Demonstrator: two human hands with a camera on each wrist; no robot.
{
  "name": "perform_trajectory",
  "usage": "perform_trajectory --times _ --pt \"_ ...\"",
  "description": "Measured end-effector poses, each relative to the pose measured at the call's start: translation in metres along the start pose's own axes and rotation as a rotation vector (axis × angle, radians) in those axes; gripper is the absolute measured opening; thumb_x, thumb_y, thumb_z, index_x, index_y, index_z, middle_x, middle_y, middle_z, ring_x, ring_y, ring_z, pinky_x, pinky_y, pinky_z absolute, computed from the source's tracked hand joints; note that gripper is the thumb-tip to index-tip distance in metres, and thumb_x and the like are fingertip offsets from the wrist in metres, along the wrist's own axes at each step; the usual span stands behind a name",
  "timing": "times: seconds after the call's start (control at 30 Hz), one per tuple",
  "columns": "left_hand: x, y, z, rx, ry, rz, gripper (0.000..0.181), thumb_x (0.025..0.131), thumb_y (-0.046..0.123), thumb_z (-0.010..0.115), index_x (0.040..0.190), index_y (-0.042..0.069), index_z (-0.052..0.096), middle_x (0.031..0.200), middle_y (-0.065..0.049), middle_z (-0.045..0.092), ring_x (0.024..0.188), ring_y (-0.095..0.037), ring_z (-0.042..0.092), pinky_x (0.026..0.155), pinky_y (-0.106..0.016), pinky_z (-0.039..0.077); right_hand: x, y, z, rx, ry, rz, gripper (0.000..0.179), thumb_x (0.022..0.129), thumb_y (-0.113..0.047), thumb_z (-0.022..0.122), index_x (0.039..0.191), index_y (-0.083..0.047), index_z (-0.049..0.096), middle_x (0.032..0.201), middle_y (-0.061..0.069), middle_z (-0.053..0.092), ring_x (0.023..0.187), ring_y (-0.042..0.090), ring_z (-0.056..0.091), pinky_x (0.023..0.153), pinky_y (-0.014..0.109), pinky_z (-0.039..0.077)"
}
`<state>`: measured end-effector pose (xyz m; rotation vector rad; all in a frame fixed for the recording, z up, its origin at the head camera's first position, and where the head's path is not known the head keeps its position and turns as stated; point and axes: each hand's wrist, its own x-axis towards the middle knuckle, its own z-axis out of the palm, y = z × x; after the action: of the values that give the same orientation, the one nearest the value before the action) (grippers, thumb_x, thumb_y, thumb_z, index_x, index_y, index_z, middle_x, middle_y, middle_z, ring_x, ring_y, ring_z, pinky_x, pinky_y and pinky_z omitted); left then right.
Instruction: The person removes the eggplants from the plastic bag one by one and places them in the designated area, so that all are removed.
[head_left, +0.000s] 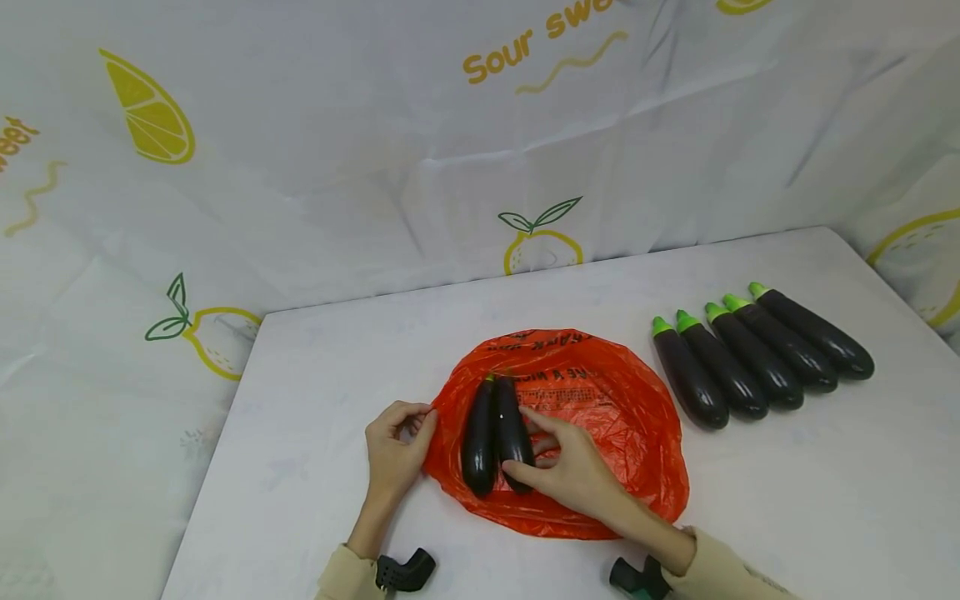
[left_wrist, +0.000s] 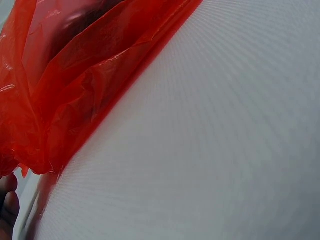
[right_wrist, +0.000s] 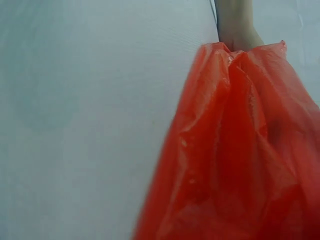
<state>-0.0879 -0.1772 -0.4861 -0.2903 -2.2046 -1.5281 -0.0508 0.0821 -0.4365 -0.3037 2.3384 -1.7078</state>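
A red plastic bag (head_left: 600, 467) lies spread open on the table, with dark print on its inside. Two dark eggplants rest side by side in its left part: the left eggplant (head_left: 478, 446) and the right eggplant (head_left: 512, 421). My left hand (head_left: 397, 450) pinches the bag's left rim between thumb and fingers. Over the bag, my right hand (head_left: 573, 467) holds the right eggplant, thumb at its lower end and fingers along its right side. In the left wrist view the red bag (left_wrist: 95, 85) partly covers a dark shape; fingertips show at the left edge.
To the right of the bag, several eggplants (head_left: 757, 358) lie in a slanted row, green stem ends toward the back. The white table (head_left: 322, 392) ends at a back edge before a hanging cloth (head_left: 337, 167) printed with lemons.
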Motion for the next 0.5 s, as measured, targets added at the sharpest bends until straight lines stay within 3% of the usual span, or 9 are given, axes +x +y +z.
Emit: perform_trajectory --times 0.3,0.5 --pt "0.001 0.001 -0.001 -0.024 0.000 0.032 0.011 0.083 -0.010 0.074 0.088 0.000 0.075 0.073 -0.015 0.066 0.068 -0.007 0.056 0.064 -0.010 0.049 -0.007 -0.007 -0.016 -0.016 -0.025 0.029 0.073 0.083 -0.020 0.082 0.146 0.003 0.052 0.120 0.021 0.068 0.084 0.013 0.067 0.073 0.021 0.060" --pt "0.001 0.002 -0.001 -0.020 -0.010 0.031 0.009 0.086 -0.006 0.074 0.089 0.002 0.076 0.073 -0.013 0.066 0.067 -0.006 0.056 0.064 -0.011 0.050 -0.012 -0.009 -0.027 -0.050 -0.062 0.037 0.068 0.083 -0.021 0.081 0.142 0.001 0.056 0.112 0.016 0.069 0.080 0.015 0.065 0.070 0.021 0.059"
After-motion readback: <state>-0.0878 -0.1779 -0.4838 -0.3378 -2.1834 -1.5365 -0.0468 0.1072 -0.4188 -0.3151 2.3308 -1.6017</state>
